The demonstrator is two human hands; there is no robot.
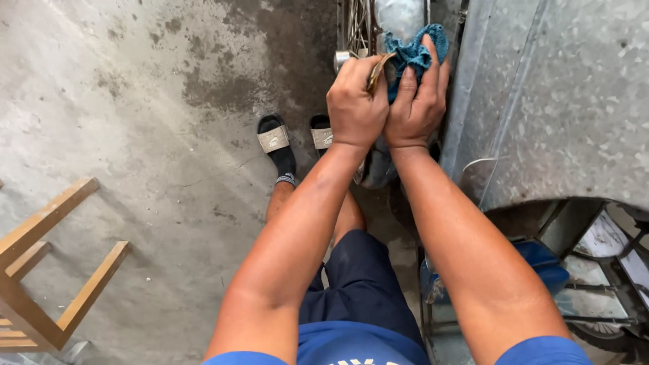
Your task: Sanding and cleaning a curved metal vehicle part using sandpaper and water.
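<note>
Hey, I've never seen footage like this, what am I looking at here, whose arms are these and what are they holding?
This is one picture from a camera worn on a person's head, looking down at their own arms and legs. The left hand and right hand are pressed together against a metal mudguard over a spoked wheel. The right hand grips a blue-green rag; the left holds a small brownish thing I cannot identify. Below are sandalled feet on a stained concrete floor. A wooden stool stands to the left, a grey metal panel to the right.
</note>
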